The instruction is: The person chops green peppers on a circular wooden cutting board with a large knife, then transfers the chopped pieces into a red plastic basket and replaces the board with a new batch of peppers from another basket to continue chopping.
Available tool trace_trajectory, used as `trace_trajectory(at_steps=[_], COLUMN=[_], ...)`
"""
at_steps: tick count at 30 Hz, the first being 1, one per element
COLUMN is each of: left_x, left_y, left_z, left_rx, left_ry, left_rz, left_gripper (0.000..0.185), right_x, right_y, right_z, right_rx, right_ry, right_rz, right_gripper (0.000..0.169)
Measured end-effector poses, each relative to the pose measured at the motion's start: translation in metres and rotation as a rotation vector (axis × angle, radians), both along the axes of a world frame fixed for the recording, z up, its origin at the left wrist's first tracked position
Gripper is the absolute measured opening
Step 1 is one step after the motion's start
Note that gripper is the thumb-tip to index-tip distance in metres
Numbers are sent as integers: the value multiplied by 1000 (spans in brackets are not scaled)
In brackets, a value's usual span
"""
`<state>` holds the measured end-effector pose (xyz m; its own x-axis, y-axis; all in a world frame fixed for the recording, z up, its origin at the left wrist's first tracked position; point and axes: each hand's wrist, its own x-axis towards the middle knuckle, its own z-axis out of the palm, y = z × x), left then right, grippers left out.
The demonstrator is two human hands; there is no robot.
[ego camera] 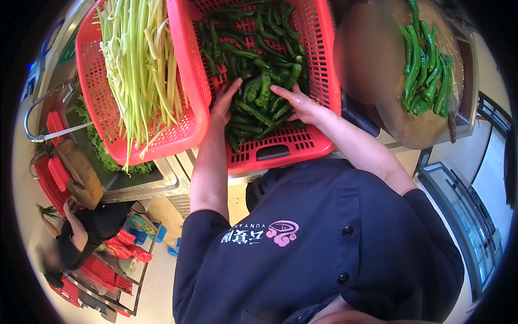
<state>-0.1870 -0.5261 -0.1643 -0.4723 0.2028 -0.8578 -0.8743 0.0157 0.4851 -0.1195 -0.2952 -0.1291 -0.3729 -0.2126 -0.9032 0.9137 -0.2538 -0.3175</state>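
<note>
Both my hands reach into a red plastic basket [330,101] that holds many green chili peppers [263,87]. My left hand [222,101] rests against the left side of the pile, its thumb up. On the right side my right hand [297,104] spreads its fingers over the peppers, thumb and fingers apart. The hands cup the pile from both sides, and some fingertips are hidden among the peppers. More peppers lie in the far part of the basket. A second red basket [198,121] with long pale green stalks [133,73] stands tilted at the left, overlapping the pepper basket's edge.
At the right, more green peppers [425,73] lie on a round chopping board [408,131], with a knife-like handle [452,129] at its edge. A sink [149,180] with leafy greens [101,150] is at the left. Beyond it, another person [89,227] works near a rack [137,289].
</note>
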Motion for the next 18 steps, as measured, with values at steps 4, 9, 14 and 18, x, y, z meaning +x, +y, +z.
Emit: trace_trajectory(at_steps=[4,9,14,18], left_x=[8,0,9,7], left_y=[-5,0,6,15], left_z=[-16,-27,3,20], left_rx=[166,180,164,187], left_ry=[-58,-111,-72,-37], left_rz=[44,-35,-60,-30], left_gripper=[79,94,95,89], right_x=[-5,-10,-7,-2], right_y=[12,8,12,7], right_z=[7,11,26,15], right_rx=[-93,-104,-152,-149], right_ry=[-49,-90,-25,24], right_rz=[-37,-32,-121,-107], right_gripper=[116,118,124,124])
